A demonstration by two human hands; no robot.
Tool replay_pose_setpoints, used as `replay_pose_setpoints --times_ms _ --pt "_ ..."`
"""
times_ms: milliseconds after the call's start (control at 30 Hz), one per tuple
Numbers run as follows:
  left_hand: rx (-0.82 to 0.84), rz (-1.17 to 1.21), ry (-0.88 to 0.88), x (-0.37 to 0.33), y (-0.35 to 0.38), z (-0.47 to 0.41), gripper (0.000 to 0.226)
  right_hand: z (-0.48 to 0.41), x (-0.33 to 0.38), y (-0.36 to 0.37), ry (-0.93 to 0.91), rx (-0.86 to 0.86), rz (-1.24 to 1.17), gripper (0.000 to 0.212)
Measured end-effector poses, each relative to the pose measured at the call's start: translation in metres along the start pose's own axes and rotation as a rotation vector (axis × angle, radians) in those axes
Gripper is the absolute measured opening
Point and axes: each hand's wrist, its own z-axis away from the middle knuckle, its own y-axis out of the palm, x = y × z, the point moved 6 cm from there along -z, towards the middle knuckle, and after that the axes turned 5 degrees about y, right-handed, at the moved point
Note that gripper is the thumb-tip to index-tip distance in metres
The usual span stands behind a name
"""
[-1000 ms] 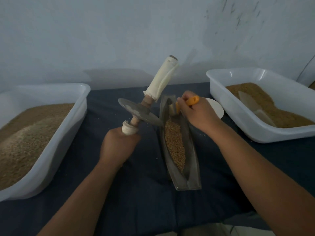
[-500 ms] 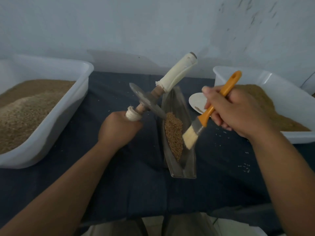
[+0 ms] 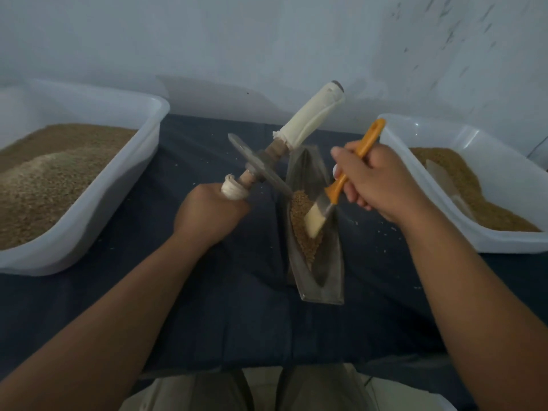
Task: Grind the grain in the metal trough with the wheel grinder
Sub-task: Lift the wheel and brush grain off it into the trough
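The left hand [image 3: 207, 215] gripped the grinder [image 3: 267, 164] mid-frame; the right hand [image 3: 382, 179] held a brush [image 3: 335, 194] over the grain [image 3: 302, 229] in the trough [image 3: 329, 262].

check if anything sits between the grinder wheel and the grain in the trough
Yes. The brush, gripped by the right hand, has its bristles lying over the grain in the metal trough, right beside the lower edge of the wheel grinder. The left hand holds the grinder tilted, off to the trough's left.
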Motion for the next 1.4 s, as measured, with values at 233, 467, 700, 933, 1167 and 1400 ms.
replay_pose_setpoints --times_ms 233,467,700,933,1167,1400 --pt "-0.003 -0.004 0.007 0.0 0.001 -0.001 0.019 0.017 -0.007 0.027 -0.042 0.149 0.217 0.043" --pt "0.02 -0.032 0.022 -0.001 0.002 0.001 0.014 0.018 -0.003 0.021 -0.008 0.203 0.08 0.041" --pt "0.014 -0.051 0.046 -0.001 0.003 0.0 0.016 0.018 -0.002 0.005 -0.1 -0.043 0.201 0.042" --pt "0.013 -0.061 0.055 -0.001 0.005 -0.001 0.017 0.029 -0.007 0.018 -0.065 0.113 0.208 0.043" --pt "0.008 -0.105 0.063 0.001 0.006 -0.002 0.015 0.043 -0.003 -0.028 -0.151 0.011 0.037 0.034" --pt "-0.014 -0.128 0.073 0.003 0.006 -0.001 0.021 0.058 -0.055 -0.061 -0.115 -0.262 0.152 0.019"
